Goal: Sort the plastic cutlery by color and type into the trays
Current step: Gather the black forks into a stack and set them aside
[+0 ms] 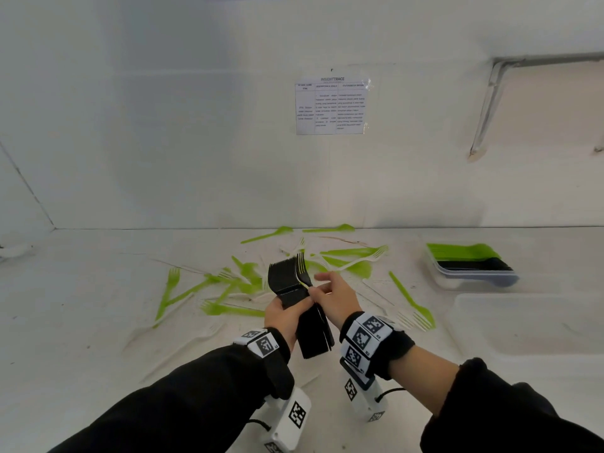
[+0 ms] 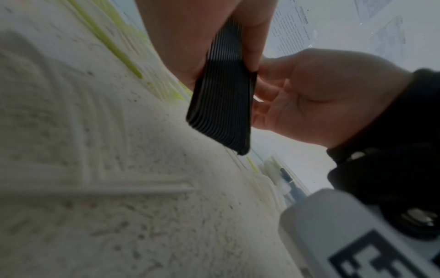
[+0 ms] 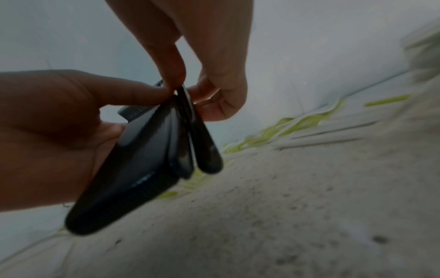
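Note:
My left hand (image 1: 283,313) grips a thick stack of black forks (image 1: 287,282) upright above the table, tines up; their handles (image 2: 221,94) hang below my palm. My right hand (image 1: 331,297) pinches a couple of loose black forks (image 3: 204,148) at the stack's right side by their necks, between thumb and forefinger. Their handles splay slightly away from the main stack (image 3: 133,169). Green forks and spoons (image 1: 228,310) and white forks (image 1: 346,264) lie scattered on the table behind my hands.
A clear tray (image 1: 474,276) at the right back holds rows of green and black cutlery. A larger, translucent tray (image 1: 523,325) sits in front of it at the right edge. The white wall, with a paper notice (image 1: 330,106), closes off the back.

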Demonstrator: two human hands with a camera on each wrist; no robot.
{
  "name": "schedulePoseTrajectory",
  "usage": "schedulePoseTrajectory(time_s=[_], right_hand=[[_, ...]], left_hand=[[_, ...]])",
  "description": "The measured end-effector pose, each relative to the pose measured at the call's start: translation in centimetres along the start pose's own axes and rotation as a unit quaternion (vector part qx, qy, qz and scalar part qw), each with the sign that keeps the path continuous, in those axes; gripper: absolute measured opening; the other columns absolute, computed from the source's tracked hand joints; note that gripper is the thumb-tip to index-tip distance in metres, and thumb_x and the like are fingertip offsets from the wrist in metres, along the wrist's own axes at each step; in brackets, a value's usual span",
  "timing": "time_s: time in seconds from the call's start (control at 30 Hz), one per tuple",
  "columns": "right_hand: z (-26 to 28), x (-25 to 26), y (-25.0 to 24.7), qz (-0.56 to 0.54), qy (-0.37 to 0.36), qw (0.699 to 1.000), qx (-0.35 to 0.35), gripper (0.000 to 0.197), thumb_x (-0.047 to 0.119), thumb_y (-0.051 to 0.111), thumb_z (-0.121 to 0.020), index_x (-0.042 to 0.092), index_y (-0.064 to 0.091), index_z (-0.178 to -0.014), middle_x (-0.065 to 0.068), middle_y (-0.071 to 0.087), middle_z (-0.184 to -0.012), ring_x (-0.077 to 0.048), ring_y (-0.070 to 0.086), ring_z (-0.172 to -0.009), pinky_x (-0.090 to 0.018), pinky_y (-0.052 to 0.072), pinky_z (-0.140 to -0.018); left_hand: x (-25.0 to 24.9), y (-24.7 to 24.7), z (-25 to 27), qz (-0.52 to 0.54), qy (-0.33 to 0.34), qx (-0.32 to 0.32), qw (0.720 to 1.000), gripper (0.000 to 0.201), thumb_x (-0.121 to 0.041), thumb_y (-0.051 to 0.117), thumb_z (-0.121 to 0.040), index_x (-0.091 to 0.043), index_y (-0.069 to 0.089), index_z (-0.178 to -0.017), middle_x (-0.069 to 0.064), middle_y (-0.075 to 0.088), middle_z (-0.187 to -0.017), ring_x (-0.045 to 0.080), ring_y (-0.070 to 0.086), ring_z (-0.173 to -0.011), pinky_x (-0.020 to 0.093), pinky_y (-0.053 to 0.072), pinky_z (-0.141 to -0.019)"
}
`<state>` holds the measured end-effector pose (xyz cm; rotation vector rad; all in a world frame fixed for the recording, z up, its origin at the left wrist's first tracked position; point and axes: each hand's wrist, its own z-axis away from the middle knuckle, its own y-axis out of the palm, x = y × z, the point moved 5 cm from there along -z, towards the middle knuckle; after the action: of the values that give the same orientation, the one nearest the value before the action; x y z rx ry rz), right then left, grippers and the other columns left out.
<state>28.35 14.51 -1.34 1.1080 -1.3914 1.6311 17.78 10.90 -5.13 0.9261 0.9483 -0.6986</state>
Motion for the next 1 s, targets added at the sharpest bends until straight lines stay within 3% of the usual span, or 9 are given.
schedulePoseTrajectory(time_s=[0.1, 0.23, 0.33, 0.47, 0.57, 0.8, 0.93, 0.97, 1.0], right_hand=[[0.2, -0.2, -1.3, 0.067, -0.013, 0.998, 0.004, 0.02, 0.017, 0.055, -0.091, 0.01, 0.064, -0.107, -0.004, 0.065, -0.104, -0.015, 0.057, -0.098, -0.02, 0.039, -0.084], [0.0, -0.4, -3.0, 0.117, -0.017, 0.993, 0.027, 0.028, 0.011, 0.048, -0.093, 0.009, 0.065, -0.115, -0.007, 0.064, -0.118, -0.02, 0.056, -0.114, -0.022, 0.039, -0.094], [-0.2, -0.6, -4.0, 0.16, -0.03, 0.983, 0.081, 0.029, 0.013, 0.049, -0.09, 0.007, 0.066, -0.112, -0.013, 0.065, -0.114, -0.026, 0.058, -0.11, -0.029, 0.044, -0.093], [0.2, -0.9, -5.6, 0.193, -0.044, 0.973, 0.115, 0.04, 0.028, 0.069, -0.076, 0.01, 0.062, -0.111, -0.011, 0.055, -0.107, -0.027, 0.059, -0.099, -0.033, 0.05, -0.088], [0.4, -0.5, -7.5, 0.217, -0.071, 0.968, 0.102, 0.038, 0.024, 0.071, -0.074, 0.007, 0.063, -0.108, -0.014, 0.063, -0.104, -0.028, 0.062, -0.096, -0.034, 0.052, -0.084], [0.9, -0.1, -12.8, 0.226, -0.085, 0.969, 0.054, 0.031, 0.015, 0.07, -0.073, 0.007, 0.066, -0.103, -0.012, 0.069, -0.101, -0.021, 0.059, -0.086, -0.025, 0.045, -0.074], [0.8, 0.7, -16.8, 0.247, -0.083, 0.964, 0.053, 0.039, 0.02, 0.074, -0.073, 0.01, 0.064, -0.109, -0.007, 0.067, -0.106, -0.022, 0.062, -0.1, -0.025, 0.045, -0.08], [0.7, 1.1, -18.1, 0.26, -0.091, 0.96, 0.05, 0.041, 0.02, 0.075, -0.072, 0.01, 0.064, -0.111, -0.007, 0.067, -0.107, -0.022, 0.062, -0.102, -0.026, 0.045, -0.083], [0.5, 1.5, -19.5, 0.276, -0.093, 0.955, 0.052, 0.044, 0.018, 0.075, -0.072, 0.011, 0.063, -0.114, -0.006, 0.066, -0.11, -0.023, 0.061, -0.104, -0.028, 0.046, -0.086]], left_hand=[[0.6, 1.4, 0.5, -0.005, 0.001, -0.007, 1.0, 0.031, 0.008, 0.064, -0.08, 0.005, 0.059, -0.111, 0.023, 0.065, -0.101, 0.035, 0.063, -0.092, 0.048, 0.05, -0.092], [1.4, 3.2, 1.2, -0.009, -0.01, -0.004, 1.0, 0.024, 0.01, 0.057, -0.084, 0.002, 0.058, -0.107, 0.023, 0.064, -0.098, 0.032, 0.063, -0.084, 0.045, 0.05, -0.086], [1.8, 4.9, 1.4, 0.019, -0.043, 0.001, 0.999, 0.015, 0.003, 0.046, -0.09, -0.001, 0.058, -0.098, 0.021, 0.06, -0.092, 0.028, 0.06, -0.08, 0.039, 0.049, -0.077], [1.9, 7.8, 2.6, 0.083, -0.076, 0.028, 0.993, 0.029, -0.013, 0.034, -0.097, -0.003, 0.053, -0.115, 0.012, 0.061, -0.09, 0.021, 0.058, -0.08, 0.032, 0.045, -0.066], [2.2, 9.7, 3.5, 0.081, -0.066, 0.041, 0.994, 0.032, -0.011, 0.03, -0.098, -0.004, 0.053, -0.118, 0.01, 0.062, -0.093, 0.02, 0.057, -0.081, 0.034, 0.046, -0.065], [3.4, 13.7, 5.2, 0.027, -0.024, 0.093, 0.995, 0.037, -0.003, 0.03, -0.092, -0.013, 0.062, -0.107, 0.005, 0.065, -0.095, 0.016, 0.057, -0.083, 0.034, 0.053, -0.072], [3.9, 16.3, 5.4, -0.051, -0.025, 0.14, 0.988, 0.032, -0.009, 0.035, -0.096, -0.013, 0.054, -0.121, 0.007, 0.056, -0.117, 0.023, 0.057, -0.106, 0.037, 0.044, -0.095], [4.2, 16.9, 5.5, -0.078, -0.026, 0.153, 0.985, 0.035, -0.014, 0.045, -0.094, -0.012, 0.049, -0.129, 0.007, 0.054, -0.122, 0.025, 0.054, -0.113, 0.036, 0.041, -0.097], [4.7, 17.4, 5.6, -0.108, -0.027, 0.168, 0.979, 0.054, -0.02, 0.058, -0.085, -0.011, 0.044, -0.136, 0.006, 0.051, -0.127, 0.024, 0.051, -0.118, 0.034, 0.038, -0.098]])
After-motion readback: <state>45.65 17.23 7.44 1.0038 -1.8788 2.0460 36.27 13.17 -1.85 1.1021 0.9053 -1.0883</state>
